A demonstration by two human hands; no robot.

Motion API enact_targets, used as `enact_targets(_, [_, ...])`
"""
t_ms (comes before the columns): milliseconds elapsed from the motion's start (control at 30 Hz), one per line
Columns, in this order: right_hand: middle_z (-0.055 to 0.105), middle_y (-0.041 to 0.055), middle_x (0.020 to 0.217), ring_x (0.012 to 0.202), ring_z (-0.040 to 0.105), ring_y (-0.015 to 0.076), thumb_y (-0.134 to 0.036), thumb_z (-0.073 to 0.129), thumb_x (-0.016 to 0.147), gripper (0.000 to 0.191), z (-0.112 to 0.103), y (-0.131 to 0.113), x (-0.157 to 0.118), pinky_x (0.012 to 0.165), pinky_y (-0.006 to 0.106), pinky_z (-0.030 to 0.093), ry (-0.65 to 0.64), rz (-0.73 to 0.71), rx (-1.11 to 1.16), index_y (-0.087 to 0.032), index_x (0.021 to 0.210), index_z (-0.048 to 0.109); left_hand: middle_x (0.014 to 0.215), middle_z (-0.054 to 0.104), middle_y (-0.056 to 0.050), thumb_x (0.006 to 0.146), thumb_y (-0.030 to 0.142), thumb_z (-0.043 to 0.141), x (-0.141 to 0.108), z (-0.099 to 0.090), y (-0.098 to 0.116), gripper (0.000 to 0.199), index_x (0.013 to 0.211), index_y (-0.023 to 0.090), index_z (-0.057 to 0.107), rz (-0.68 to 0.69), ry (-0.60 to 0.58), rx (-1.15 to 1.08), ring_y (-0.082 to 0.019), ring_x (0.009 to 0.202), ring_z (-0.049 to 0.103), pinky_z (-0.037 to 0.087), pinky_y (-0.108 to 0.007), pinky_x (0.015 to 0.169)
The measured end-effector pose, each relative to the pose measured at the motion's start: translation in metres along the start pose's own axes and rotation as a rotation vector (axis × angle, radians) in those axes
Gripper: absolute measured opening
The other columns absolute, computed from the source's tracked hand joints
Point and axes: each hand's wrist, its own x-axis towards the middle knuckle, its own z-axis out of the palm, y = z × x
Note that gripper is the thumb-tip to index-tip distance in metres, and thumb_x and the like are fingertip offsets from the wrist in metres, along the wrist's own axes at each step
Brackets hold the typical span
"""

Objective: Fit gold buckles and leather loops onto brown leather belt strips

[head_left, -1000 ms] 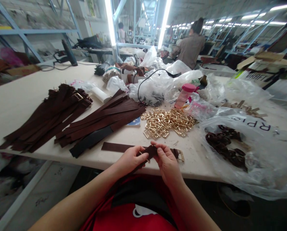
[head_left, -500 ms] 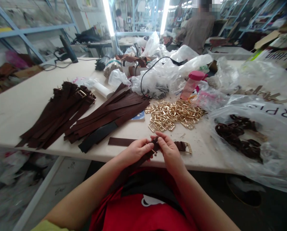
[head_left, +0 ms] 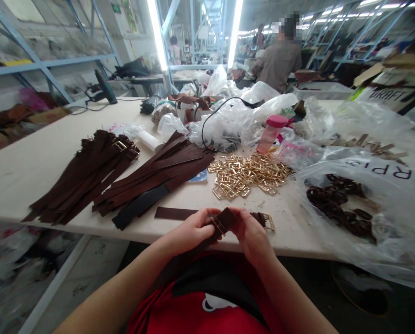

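Observation:
Both hands meet over the table's front edge on one dark brown leather strap (head_left: 227, 218). My left hand (head_left: 197, 229) is closed round it, thumb pressed beside a thin gold buckle (head_left: 218, 225) on the strap. Fingers of my right hand (head_left: 251, 230) grip the strap's end from the right; its fingertips are partly hidden behind the leather. Behind my hands lies another brown strap (head_left: 175, 213), with a gold buckle (head_left: 270, 222) at its right end. Beyond is a heap of gold buckles (head_left: 249, 174).
Two piles of brown straps, one at left (head_left: 82, 181) and one nearer (head_left: 155, 174), lie on the table (head_left: 22, 157). A plastic bag (head_left: 398, 222) holds dark leather loops (head_left: 335, 199). A pink-lidded bottle (head_left: 272, 133) stands before crumpled plastic. A person (head_left: 280, 65) is in the background.
The strap's end has turned up and now shows flat between my hands, with the gold buckle across it. My right hand's fingers have moved behind the leather. The camera view has tilted up slightly.

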Motion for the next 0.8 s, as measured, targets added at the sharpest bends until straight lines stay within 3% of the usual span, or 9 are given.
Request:
enact_targets(133, [0.061, -0.0005, 0.076, 0.064, 0.051, 0.0121, -0.039, 0.069, 0.069, 0.029, -0.005, 0.002, -0.007, 0.057, 0.023, 0.040, -0.107, 0.114, 0.039, -0.020, 0.090, 0.062, 0.097, 0.062, -0.005, 0.077, 0.016, 0.051, -0.007, 0.006, 0.005, 0.042, 0.119, 0.017, 0.043, 0.036, -0.023, 0.095, -0.017, 0.084, 0.058, 0.045, -0.029, 0.074])
enact_targets(267, [0.061, 0.0009, 0.079, 0.070, 0.054, 0.0137, -0.041, 0.063, 0.076, 0.031, -0.003, 0.006, -0.020, 0.062, 0.025, 0.043, -0.255, 0.256, 0.043, -0.019, 0.098, 0.060, 0.104, 0.060, -0.006, 0.077, 0.016, 0.051, -0.011, 0.010, 0.008, 0.044, 0.120, 0.016, 0.041, 0.021, -0.005, 0.191, -0.017, 0.092, 0.057, 0.043, -0.029, 0.081])
enact_targets(400, [0.062, 0.0042, 0.092, 0.082, 0.057, 0.0151, -0.043, 0.060, 0.078, 0.034, -0.005, 0.007, -0.028, 0.064, 0.023, 0.043, -0.348, 0.371, 0.039, -0.019, 0.102, 0.059, 0.085, 0.062, -0.002, 0.076, 0.025, 0.056, -0.013, 0.012, 0.006, 0.050, 0.122, 0.015, 0.037, -0.064, 0.055, 0.256, -0.016, 0.078, 0.059, 0.044, -0.026, 0.069])
enact_targets(633, [0.058, -0.0011, 0.073, 0.062, 0.050, 0.0090, -0.039, 0.069, 0.071, 0.030, -0.013, 0.013, -0.026, 0.061, 0.021, 0.038, -0.351, 0.391, 0.020, -0.017, 0.087, 0.056, 0.082, 0.060, 0.001, 0.073, 0.033, 0.059, -0.013, 0.013, -0.003, 0.041, 0.110, 0.020, 0.048, -0.075, 0.232, 0.661, -0.014, 0.065, 0.055, 0.037, -0.022, 0.056])
enact_targets(800, [0.050, -0.0040, 0.062, 0.057, 0.045, 0.0086, -0.039, 0.074, 0.065, 0.035, -0.012, 0.011, -0.030, 0.055, 0.020, 0.033, -0.339, 0.399, 0.099, -0.017, 0.073, 0.049, 0.076, 0.063, 0.000, 0.074, 0.043, 0.056, -0.010, 0.011, -0.002, 0.035, 0.099, 0.017, 0.056, -0.138, 0.095, 0.650, -0.016, 0.067, 0.056, 0.038, -0.021, 0.056])
